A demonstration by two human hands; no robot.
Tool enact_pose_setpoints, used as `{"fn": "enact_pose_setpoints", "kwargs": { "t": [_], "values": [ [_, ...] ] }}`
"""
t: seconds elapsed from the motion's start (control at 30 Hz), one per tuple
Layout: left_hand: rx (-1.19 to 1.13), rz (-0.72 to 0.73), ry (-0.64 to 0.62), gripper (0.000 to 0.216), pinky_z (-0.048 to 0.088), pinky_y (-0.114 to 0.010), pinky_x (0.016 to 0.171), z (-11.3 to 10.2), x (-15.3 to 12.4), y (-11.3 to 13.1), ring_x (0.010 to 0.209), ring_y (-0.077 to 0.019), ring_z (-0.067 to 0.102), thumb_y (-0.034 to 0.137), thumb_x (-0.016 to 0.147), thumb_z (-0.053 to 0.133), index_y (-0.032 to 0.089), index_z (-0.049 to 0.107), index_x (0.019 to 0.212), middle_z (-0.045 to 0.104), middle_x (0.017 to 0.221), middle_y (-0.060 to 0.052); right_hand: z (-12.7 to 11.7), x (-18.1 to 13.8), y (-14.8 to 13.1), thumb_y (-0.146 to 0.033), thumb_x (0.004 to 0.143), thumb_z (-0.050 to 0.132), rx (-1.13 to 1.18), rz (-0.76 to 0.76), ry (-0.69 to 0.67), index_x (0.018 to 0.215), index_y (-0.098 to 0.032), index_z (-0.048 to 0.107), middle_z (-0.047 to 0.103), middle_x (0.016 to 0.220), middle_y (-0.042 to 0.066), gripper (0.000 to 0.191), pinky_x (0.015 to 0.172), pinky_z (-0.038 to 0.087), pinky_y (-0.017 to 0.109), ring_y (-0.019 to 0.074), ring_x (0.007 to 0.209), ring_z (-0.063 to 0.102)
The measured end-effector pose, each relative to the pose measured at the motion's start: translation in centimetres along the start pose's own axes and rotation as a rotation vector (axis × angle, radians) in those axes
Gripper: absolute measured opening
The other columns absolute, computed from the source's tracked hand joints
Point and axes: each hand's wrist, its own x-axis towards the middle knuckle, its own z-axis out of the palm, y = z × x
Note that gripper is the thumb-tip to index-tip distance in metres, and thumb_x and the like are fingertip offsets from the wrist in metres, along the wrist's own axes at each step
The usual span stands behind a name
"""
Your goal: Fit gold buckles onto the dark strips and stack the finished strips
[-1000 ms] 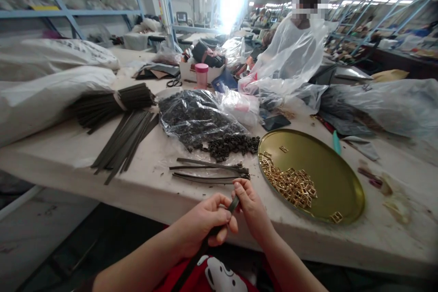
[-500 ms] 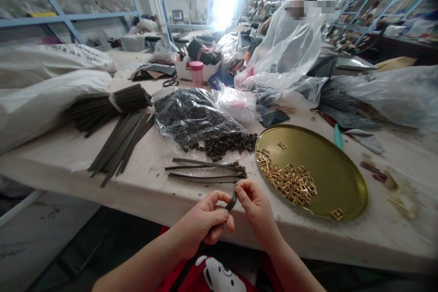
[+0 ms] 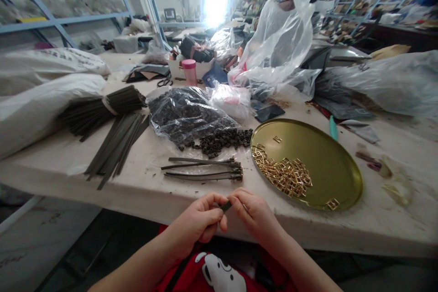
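A dark strap (image 3: 226, 206) runs between my two hands at the table's front edge, its long tail hanging down over my lap. My left hand (image 3: 205, 216) is closed around it, thumb on top. The fingertips of my right hand (image 3: 251, 207) pinch its upper end, which they partly hide. Just beyond my hands lie several straps with buckles at their right ends (image 3: 203, 169). To the right, a round gold tray (image 3: 331, 159) bears a heap of gold buckles (image 3: 290, 178). Small black loops (image 3: 219, 142) spill from a clear plastic bag (image 3: 188, 112).
Bundled dark straps (image 3: 102, 107) and a loose pile of straps (image 3: 118, 146) lie at the left beside white sacks (image 3: 51, 86). A pink-lidded jar (image 3: 189, 72), scissors (image 3: 164, 81) and plastic wrapping (image 3: 277, 41) stand farther back. A teal tool (image 3: 333, 127) lies behind the tray.
My right hand has come down and closer to my left hand. The strap's end between them has gone from upright and curved to more slanted, with less of it showing.
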Motion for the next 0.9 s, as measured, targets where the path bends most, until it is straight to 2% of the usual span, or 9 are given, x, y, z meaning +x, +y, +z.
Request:
{"fn": "enact_pose_setpoints", "kwargs": {
  "t": [0.13, 0.3, 0.43, 0.57, 0.7, 0.8, 0.83, 0.9],
  "values": [
    [-0.020, -0.059, -0.002, 0.027, 0.008, -0.018, 0.032, -0.5, 0.0, 0.0, 0.030, -0.0007, 0.021, 0.018, 0.068, 0.052, 0.015, 0.046, 0.094, 0.055, 0.056, 0.004, 0.3, -0.1, 0.2, -0.029, 0.090, 0.034, -0.076, 0.006, -0.014, 0.068, -0.018, 0.056, 0.055, 0.065, 0.004, 0.033, 0.059, 0.036, 0.028, 0.0162, 0.065, 0.051],
    [-0.008, -0.049, -0.013, 0.027, 0.008, -0.018, 0.032, -0.9, -0.2, -0.3, 0.030, -0.0007, 0.022, 0.020, 0.069, 0.051, 0.014, 0.046, 0.095, 0.056, 0.056, 0.004, -0.4, 0.2, -0.3, -0.027, 0.089, 0.039, -0.036, -0.036, -0.132, 0.081, -0.019, 0.061, 0.062, 0.076, 0.004, 0.025, 0.064, 0.041, 0.027, 0.0164, 0.073, 0.056],
    [0.030, -0.053, -0.017, 0.026, 0.008, -0.018, 0.032, -1.0, -0.1, -0.7, 0.030, -0.0012, 0.023, 0.022, 0.070, 0.049, 0.014, 0.046, 0.095, 0.056, 0.056, 0.004, -0.4, 0.4, -0.2, -0.022, 0.087, 0.039, -0.140, -0.095, -0.165, 0.074, -0.019, 0.062, 0.061, 0.071, 0.004, 0.026, 0.060, 0.040, 0.027, 0.0158, 0.067, 0.055],
    [0.020, -0.092, -0.028, 0.028, 0.009, -0.018, 0.032, -1.5, -0.2, -0.6, 0.030, -0.0016, 0.022, 0.020, 0.069, 0.050, 0.014, 0.049, 0.096, 0.055, 0.055, 0.004, 0.1, 0.5, 0.6, -0.020, 0.085, 0.038, -0.291, -0.117, -0.131, 0.071, -0.018, 0.060, 0.060, 0.069, 0.006, 0.026, 0.060, 0.038, 0.028, 0.0171, 0.065, 0.053],
    [0.019, -0.086, -0.035, 0.036, 0.009, -0.019, 0.034, -2.2, -0.7, 0.1, 0.032, -0.0020, 0.020, 0.021, 0.070, 0.052, 0.013, 0.052, 0.105, 0.052, 0.056, 0.004, -0.7, 0.1, 1.0, -0.025, 0.087, 0.036, -0.289, -0.024, 0.024, 0.070, -0.019, 0.056, 0.058, 0.069, 0.006, 0.026, 0.062, 0.037, 0.030, 0.0178, 0.067, 0.052],
    [0.260, 0.047, 0.047, 0.036, 0.018, -0.018, 0.038, -2.5, -1.1, 0.2, 0.037, -0.0045, 0.027, 0.023, 0.076, 0.047, 0.015, 0.053, 0.110, 0.054, 0.059, 0.003, -1.3, -0.6, 0.6, -0.035, 0.089, 0.035, -0.161, 0.068, 0.030, 0.060, -0.020, 0.051, 0.053, 0.060, 0.003, 0.036, 0.059, 0.034, 0.029, 0.0163, 0.061, 0.049],
    [0.396, 0.135, 0.087, 0.034, 0.025, -0.018, 0.043, -2.5, -1.3, 0.1, 0.042, -0.0064, 0.035, 0.022, 0.078, 0.045, 0.016, 0.055, 0.110, 0.056, 0.061, 0.002, -1.2, -0.8, 0.4, -0.040, 0.088, 0.035, -0.095, 0.109, -0.006, 0.060, -0.020, 0.051, 0.053, 0.058, 0.002, 0.039, 0.057, 0.033, 0.028, 0.0160, 0.060, 0.048],
    [0.675, 0.324, 0.171, 0.032, 0.037, -0.021, 0.060, -2.4, -1.4, -0.1, 0.060, -0.0117, 0.048, 0.020, 0.080, 0.044, 0.021, 0.060, 0.108, 0.060, 0.071, -0.001, -0.8, -1.0, 0.2, -0.050, 0.086, 0.034, 0.131, 0.204, -0.079, 0.071, -0.019, 0.056, 0.055, 0.061, 0.002, 0.041, 0.057, 0.035, 0.028, 0.0159, 0.060, 0.050]
  ]
}}
